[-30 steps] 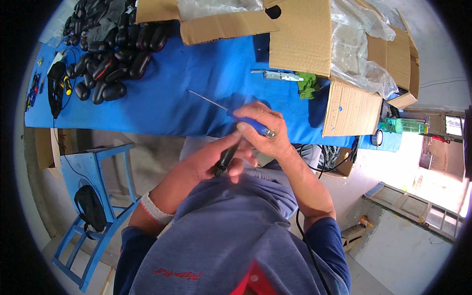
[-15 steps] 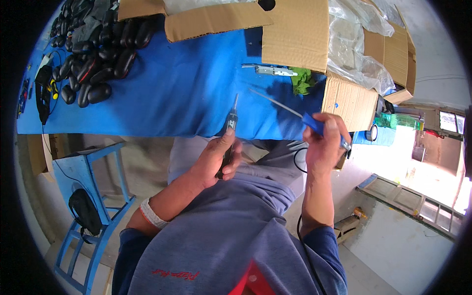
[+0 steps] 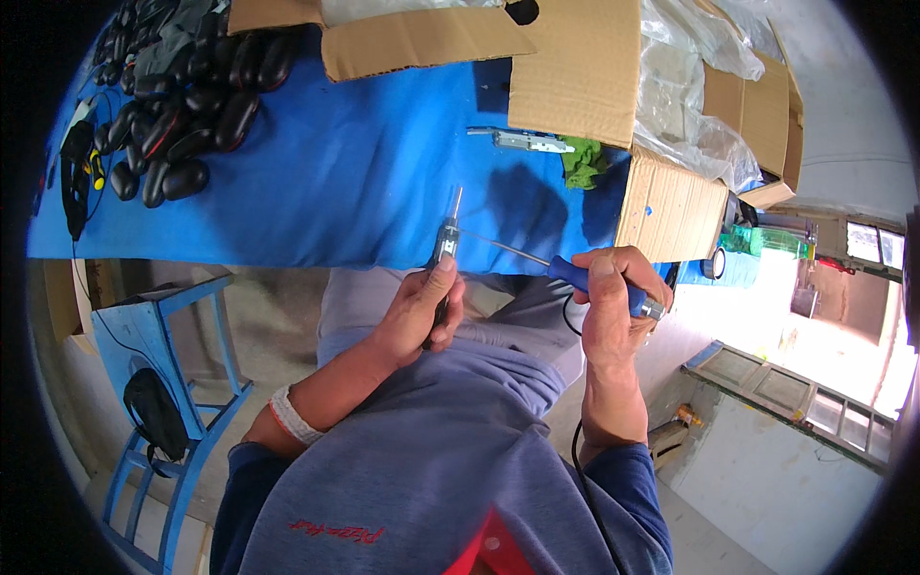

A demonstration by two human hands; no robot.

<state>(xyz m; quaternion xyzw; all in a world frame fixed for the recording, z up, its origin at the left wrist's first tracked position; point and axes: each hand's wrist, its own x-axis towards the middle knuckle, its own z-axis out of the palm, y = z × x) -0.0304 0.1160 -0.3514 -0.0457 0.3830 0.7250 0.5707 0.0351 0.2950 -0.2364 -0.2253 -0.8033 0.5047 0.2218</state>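
Observation:
My left hand (image 3: 422, 307) is closed around a dark, slim tool (image 3: 446, 240) with a thin metal tip pointing upward. My right hand (image 3: 618, 297) grips a screwdriver (image 3: 563, 270) by its blue handle; the long thin shaft angles left, with its end at or very near the upper body of the dark tool, though contact cannot be confirmed. Both hands are over my lap at the front edge of the table covered in blue cloth (image 3: 355, 163). Beyond them lie a silver metal piece (image 3: 527, 141) and a crumpled green cloth (image 3: 582, 165).
Black oval items (image 3: 187, 180) are piled at the back left beside corded tools (image 3: 77, 163). Open cardboard boxes (image 3: 570, 72) with plastic wrap occupy the back right. A blue wooden stool (image 3: 144, 316) with a black bag stands left; a black cable runs down by my right arm.
My hands have separated since a second ago. The dark tool has turned upright in my left hand; my right hand moved right, then slightly down, bringing the screwdriver's end toward that tool.

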